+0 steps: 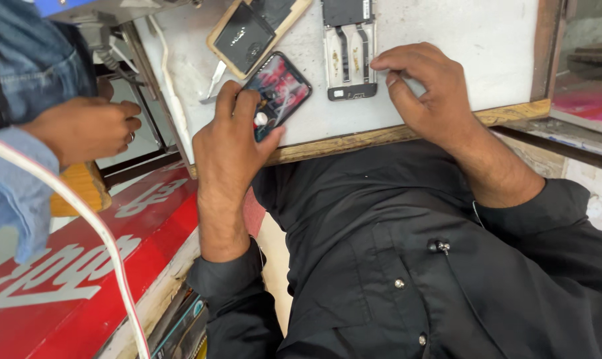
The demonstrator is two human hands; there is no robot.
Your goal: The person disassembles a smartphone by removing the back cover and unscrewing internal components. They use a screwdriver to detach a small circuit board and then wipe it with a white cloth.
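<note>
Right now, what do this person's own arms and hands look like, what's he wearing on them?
Both arms wear long black sleeves, pushed back above the wrists. The left hand and right hand are bare: no gloves, rings or watch visible. The sleeves belong to a black buttoned shirt with small metal studs.

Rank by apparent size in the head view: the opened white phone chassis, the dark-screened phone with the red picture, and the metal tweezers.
1. Opened white phone chassis, cut by the top edge, and dark-screened phone with the red picture, partly covered by left-hand fingers: too alike to rank.
2. Metal tweezers.
</note>
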